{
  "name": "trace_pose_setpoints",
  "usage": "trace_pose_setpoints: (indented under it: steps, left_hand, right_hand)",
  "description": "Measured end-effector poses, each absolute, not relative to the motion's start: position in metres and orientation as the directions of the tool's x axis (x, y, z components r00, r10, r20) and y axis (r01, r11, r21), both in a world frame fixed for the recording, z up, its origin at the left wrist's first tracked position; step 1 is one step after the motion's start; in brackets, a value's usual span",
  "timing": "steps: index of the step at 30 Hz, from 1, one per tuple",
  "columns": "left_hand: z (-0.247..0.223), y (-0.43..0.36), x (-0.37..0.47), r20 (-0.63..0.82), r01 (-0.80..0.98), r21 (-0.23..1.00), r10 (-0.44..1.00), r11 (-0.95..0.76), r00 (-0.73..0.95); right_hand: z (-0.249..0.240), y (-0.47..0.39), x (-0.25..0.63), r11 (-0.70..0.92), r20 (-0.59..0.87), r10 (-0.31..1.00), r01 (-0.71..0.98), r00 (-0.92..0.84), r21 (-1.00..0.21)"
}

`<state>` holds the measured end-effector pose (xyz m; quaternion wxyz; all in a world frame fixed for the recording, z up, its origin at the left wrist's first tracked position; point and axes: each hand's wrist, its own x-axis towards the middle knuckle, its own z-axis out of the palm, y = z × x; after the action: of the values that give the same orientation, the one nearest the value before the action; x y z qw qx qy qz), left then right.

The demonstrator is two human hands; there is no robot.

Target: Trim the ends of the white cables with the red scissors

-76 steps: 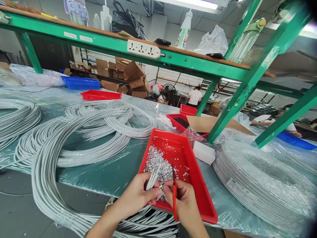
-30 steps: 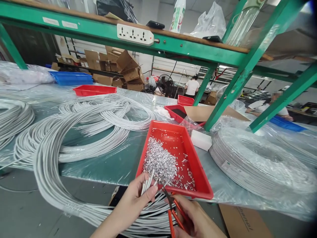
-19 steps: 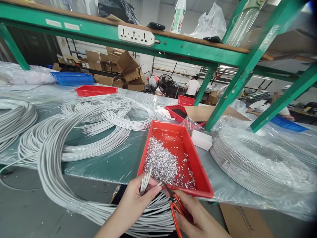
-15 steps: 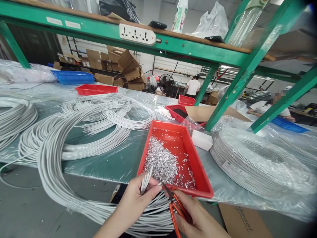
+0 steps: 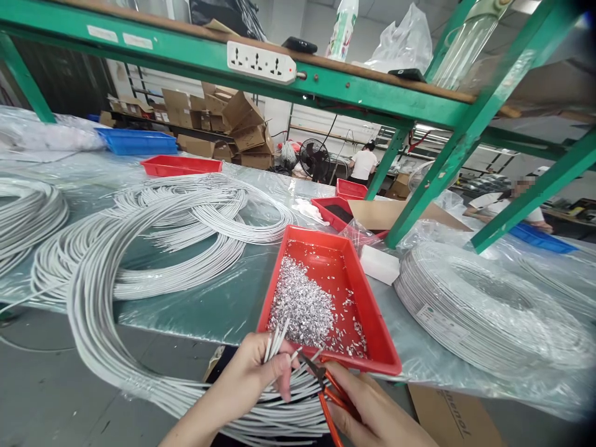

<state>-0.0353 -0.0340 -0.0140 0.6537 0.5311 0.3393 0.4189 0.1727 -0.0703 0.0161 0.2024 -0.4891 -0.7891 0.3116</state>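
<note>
My left hand point(image 5: 261, 366) pinches the ends of several white cables point(image 5: 278, 340) that poke up past the fingers. In my right hand point(image 5: 365, 397) are orange-handled pliers point(image 5: 321, 374), their dark jaws close to one cable end by my left fingertips. A thick bundle of white cable point(image 5: 100, 298) loops off the table and runs beneath both hands. Just beyond the hands is a red tray point(image 5: 372, 298) with a heap of tiny shiny metal pieces point(image 5: 305, 301), mostly on its left side. Whether a metal piece sits in the jaws is too small to tell.
Coiled cables point(image 5: 28, 217) lie to the left, and a plastic-wrapped cable coil point(image 5: 484, 304) sits at right beside a white box point(image 5: 379, 264). A green shelf frame point(image 5: 428, 180) with a power strip point(image 5: 261, 62) crosses above the table. Two people are farther back.
My left hand has shifted slightly left, its fingers opening a little around the cables. The plier jaws and a cable end now sit slightly apart from my left fingertips.
</note>
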Motion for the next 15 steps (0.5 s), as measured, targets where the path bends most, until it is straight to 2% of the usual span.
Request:
trace_pose_setpoints:
  steps: [3,6,9,13,15]
  left_hand:
    - [-0.019,-0.033,-0.036,-0.032,-0.31,0.926,0.862,0.216,0.505]
    - [-0.023,-0.034,-0.034,-0.031,-0.339,0.917,0.887,0.208,0.461]
    - [-0.021,-0.037,-0.028,-0.043,-0.287,0.941,0.906,0.179,0.422]
    - [-0.018,-0.044,-0.023,-0.062,-0.136,0.982,0.898,0.134,0.436]
    - [-0.02,-0.047,-0.024,-0.065,-0.064,0.993,0.898,0.103,0.435]
  right_hand:
    - [0.019,-0.07,0.173,0.279,-0.017,0.89,0.571,-0.456,-0.772]
    - [0.017,-0.067,0.169,0.115,-0.054,0.906,0.365,-0.42,-0.924]
    - [0.012,-0.063,0.155,0.004,-0.028,0.938,0.092,-0.346,-0.996]
    - [0.007,-0.057,0.129,0.046,0.045,0.96,-0.002,-0.276,-0.999]
    - [0.004,-0.055,0.121,0.013,0.036,0.967,-0.095,-0.252,-0.995]
